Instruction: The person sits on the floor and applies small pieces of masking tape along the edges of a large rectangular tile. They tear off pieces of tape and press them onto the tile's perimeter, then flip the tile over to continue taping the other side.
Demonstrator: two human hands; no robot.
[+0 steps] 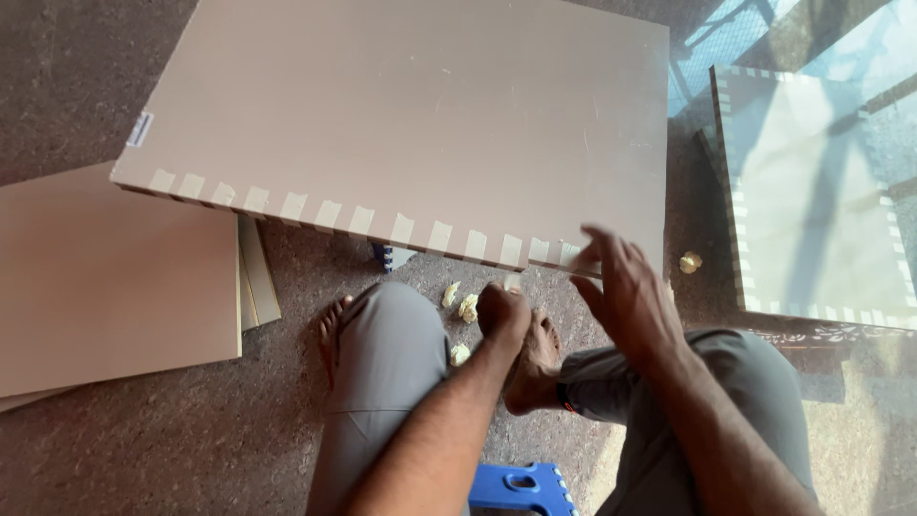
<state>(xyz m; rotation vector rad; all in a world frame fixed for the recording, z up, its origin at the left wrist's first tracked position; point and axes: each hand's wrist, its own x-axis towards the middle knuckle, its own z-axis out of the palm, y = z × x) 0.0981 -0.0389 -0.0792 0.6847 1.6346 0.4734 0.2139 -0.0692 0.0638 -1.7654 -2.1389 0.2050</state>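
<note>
Right hand [621, 287] is reaching with fingers spread to the near edge of a large beige panel [420, 115], fingertips touching a strip of masking tape [571, 253] there; whether it is pinching the strip cannot be told. Left hand [503, 315] is hovering curled into a loose fist just below that edge. Crumpled tape scraps [465, 308] are lying on the floor beneath the panel, beside this fist. Another taped panel [821, 210] is lying to the right.

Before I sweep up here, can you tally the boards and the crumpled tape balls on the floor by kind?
Taped boards: 2 (one at the hands, one right)
Plain boards, left stack: at least 2
Crumpled tape balls: about 5
Total: about 9
</note>
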